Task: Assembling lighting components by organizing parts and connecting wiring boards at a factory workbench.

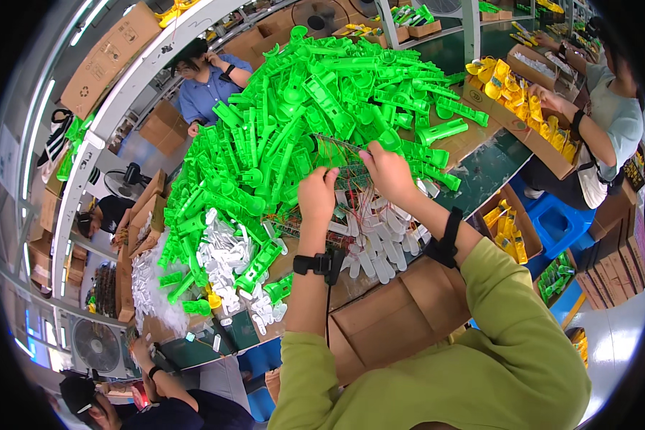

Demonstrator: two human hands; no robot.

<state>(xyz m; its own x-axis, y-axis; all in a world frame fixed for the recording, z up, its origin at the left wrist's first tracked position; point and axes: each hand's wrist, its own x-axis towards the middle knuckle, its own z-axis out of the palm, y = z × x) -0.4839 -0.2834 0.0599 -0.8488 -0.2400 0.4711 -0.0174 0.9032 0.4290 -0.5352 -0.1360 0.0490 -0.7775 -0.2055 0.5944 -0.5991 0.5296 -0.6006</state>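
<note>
My left hand (317,193) and my right hand (389,173) are close together over the table, in front of a big heap of green plastic shells (287,122). Between them is a green circuit board panel (352,172) with thin coloured wires, its edges pinched by the fingertips of both hands. Below it lie several white tongue-shaped plastic parts (380,251) with red wires. Left of my left forearm is a pile of small white plastic pieces (226,254), with some green shells among them. The far ends of the wires are lost against the heap.
An open cardboard box (401,315) sits against the table's near edge. Right of the heap, a carton of yellow plastic parts (523,107) stands by a co-worker (609,115). Other people work at the far left and lower left. A blue stool (562,222) stands at right.
</note>
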